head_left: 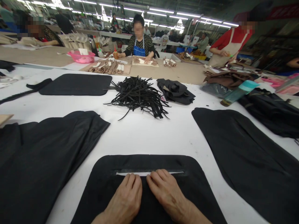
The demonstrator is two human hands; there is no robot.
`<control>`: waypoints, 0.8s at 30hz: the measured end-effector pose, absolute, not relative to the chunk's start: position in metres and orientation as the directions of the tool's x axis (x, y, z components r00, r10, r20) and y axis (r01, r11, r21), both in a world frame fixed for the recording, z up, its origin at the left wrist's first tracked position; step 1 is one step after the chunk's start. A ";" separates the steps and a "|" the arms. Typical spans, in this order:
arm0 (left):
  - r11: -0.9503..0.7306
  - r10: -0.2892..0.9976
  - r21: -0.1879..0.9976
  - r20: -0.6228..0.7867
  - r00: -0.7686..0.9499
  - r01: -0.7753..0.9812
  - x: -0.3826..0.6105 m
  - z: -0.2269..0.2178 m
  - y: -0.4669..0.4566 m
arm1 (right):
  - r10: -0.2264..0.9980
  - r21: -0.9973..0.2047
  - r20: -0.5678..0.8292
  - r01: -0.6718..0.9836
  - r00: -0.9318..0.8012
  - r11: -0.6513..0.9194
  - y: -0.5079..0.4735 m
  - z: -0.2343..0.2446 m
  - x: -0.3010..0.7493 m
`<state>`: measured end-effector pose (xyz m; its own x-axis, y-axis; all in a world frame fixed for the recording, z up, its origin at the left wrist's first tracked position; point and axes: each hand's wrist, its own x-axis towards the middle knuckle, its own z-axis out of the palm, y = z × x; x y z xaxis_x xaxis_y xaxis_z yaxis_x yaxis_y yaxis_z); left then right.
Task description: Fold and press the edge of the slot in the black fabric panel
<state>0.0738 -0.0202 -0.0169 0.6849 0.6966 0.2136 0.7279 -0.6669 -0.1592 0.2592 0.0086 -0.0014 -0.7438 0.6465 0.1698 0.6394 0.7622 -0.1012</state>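
A black fabric panel (pixel 102 180) with rounded corners lies on the white table (pixel 144 133) right in front of me. A long narrow slit (pixel 149 172) runs across its upper part, showing white through it. My left hand (pixel 125 199) rests flat on the panel just below the slit, fingers stretched out side by side. My right hand (pixel 167 194) lies flat beside it in the same way, fingertips at the slit's lower edge. Neither hand holds anything.
Stacks of black fabric lie at the left (pixel 35 161) and right (pixel 252 155). A heap of black strips (pixel 139 95), another black panel (pixel 74 84), folded black cloth (pixel 175 90) and a teal-capped bottle (pixel 237 92) sit farther back. Other people work at the far tables.
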 end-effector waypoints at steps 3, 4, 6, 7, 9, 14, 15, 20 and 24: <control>-0.583 0.761 -0.238 0.175 0.625 0.777 0.083 -0.013 -0.031 | 0.631 -0.082 0.127 0.625 -0.766 0.776 0.007 -0.002 0.262; -0.558 0.783 -0.254 0.156 0.602 0.790 0.086 -0.011 -0.034 | 0.621 -0.072 0.120 0.617 -0.775 0.784 0.007 -0.001 0.265; -0.532 0.806 -0.286 0.119 0.580 0.797 0.090 -0.006 -0.036 | 0.609 -0.052 0.105 0.607 -0.786 0.793 0.007 -0.001 0.273; -0.529 0.810 -0.303 0.100 0.578 0.793 0.091 -0.003 -0.036 | 0.609 -0.046 0.095 0.607 -0.788 0.793 0.006 0.000 0.277; -0.529 0.814 -0.339 0.055 0.578 0.778 0.094 0.000 -0.036 | 0.611 -0.038 0.078 0.610 -0.788 0.792 0.006 0.000 0.288; -0.509 0.836 -0.364 0.007 0.549 0.780 0.105 0.005 -0.032 | 0.624 0.001 0.096 0.627 -0.775 0.779 0.004 0.003 0.314; -0.505 0.839 -0.365 0.005 0.544 0.782 0.108 0.006 -0.032 | 0.628 0.007 0.101 0.632 -0.772 0.775 0.003 0.004 0.318; -0.504 0.848 -0.371 -0.041 0.529 0.780 0.116 0.010 -0.027 | 0.630 0.036 0.114 0.637 -0.768 0.770 0.002 0.010 0.337; -0.517 0.837 -0.357 -0.021 0.547 0.778 0.115 0.010 -0.026 | 0.637 0.050 0.153 0.649 -0.756 0.759 -0.001 0.010 0.350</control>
<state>0.1149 -0.0261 0.0104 0.5469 0.8369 -0.0211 0.7777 -0.5172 -0.3574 0.3499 -0.0015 0.0097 -0.7559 0.6365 0.1534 0.6493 0.7589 0.0500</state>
